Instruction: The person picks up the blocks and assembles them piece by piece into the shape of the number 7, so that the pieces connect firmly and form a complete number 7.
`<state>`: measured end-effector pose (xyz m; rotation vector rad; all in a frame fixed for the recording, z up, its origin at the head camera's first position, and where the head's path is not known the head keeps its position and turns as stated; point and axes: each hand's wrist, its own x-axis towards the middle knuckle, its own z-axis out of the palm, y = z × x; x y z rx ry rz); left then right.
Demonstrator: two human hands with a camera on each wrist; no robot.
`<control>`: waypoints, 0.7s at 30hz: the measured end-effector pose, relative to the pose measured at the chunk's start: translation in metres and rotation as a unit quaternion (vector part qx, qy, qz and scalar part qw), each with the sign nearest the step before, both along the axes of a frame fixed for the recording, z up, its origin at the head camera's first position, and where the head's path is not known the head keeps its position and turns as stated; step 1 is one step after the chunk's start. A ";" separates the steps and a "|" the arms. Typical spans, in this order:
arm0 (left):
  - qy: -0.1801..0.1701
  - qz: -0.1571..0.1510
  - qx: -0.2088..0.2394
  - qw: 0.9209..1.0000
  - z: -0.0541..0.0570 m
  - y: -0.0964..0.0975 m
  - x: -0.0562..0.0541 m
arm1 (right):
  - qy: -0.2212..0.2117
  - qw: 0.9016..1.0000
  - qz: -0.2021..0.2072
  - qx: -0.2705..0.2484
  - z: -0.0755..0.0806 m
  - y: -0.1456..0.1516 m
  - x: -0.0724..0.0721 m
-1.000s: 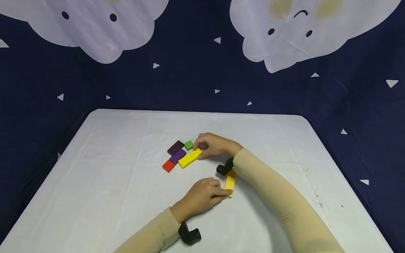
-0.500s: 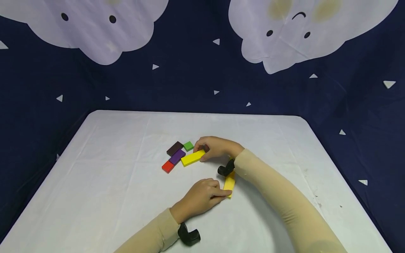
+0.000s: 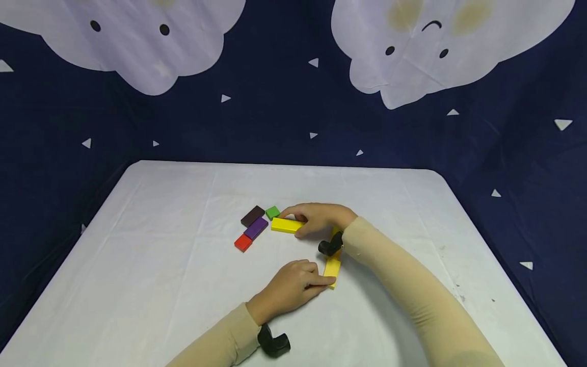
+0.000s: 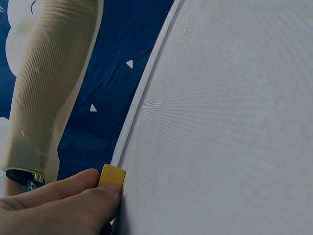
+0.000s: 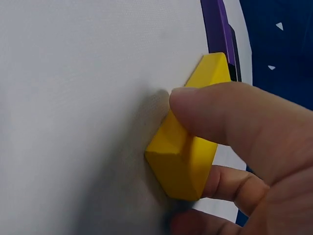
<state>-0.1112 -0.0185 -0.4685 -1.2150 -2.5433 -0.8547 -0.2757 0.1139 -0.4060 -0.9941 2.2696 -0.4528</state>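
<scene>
In the head view my right hand (image 3: 321, 218) grips a bright yellow block (image 3: 286, 225), thumb on the near side and fingers over the far side. The right wrist view shows that yellow block (image 5: 198, 142) close up, with the thumb lying across it. My left hand (image 3: 289, 285) pinches the near end of an orange-yellow block (image 3: 332, 267) between thumb and index finger. In the left wrist view only the end of this block (image 4: 112, 177) sticks out past the fingertips. More yellow shows behind the right wrist's black camera, mostly hidden.
Left of the right hand lie a green block (image 3: 272, 212), a dark brown block (image 3: 252, 216), a purple block (image 3: 256, 229) and a red block (image 3: 243, 242), close together. A white cloth covers the table (image 3: 137, 265). A dark blue curtain (image 3: 275, 117) hangs behind.
My right hand has shifted slightly right and turned the yellow block from a slant to nearly crosswise, away from the purple block. The left hand has stayed in place.
</scene>
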 end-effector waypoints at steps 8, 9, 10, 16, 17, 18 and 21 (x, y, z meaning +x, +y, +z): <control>0.002 -0.001 0.001 1.000 0.000 0.000 0.001 | 0.000 0.999 -0.007 0.033 0.002 -0.004 0.006; 0.003 -0.001 0.001 1.000 -0.001 0.001 0.001 | -0.001 0.999 -0.006 0.034 0.002 -0.005 0.006; 0.004 0.000 0.000 1.000 -0.001 0.001 0.001 | -0.001 0.999 -0.006 0.035 0.003 -0.005 0.006; 0.001 0.002 -0.005 1.000 -0.001 0.001 0.000 | -0.006 0.999 -0.010 0.039 0.002 -0.008 0.008; 0.000 0.001 -0.005 1.000 -0.001 0.001 0.000 | -0.009 0.999 -0.011 0.038 0.002 -0.008 0.008; -0.001 0.000 -0.003 1.000 -0.001 0.001 0.000 | -0.013 0.999 -0.012 0.037 0.002 -0.008 0.008; -0.004 -0.001 0.001 1.000 -0.001 0.001 0.001 | -0.030 0.999 -0.017 0.035 0.003 -0.008 0.009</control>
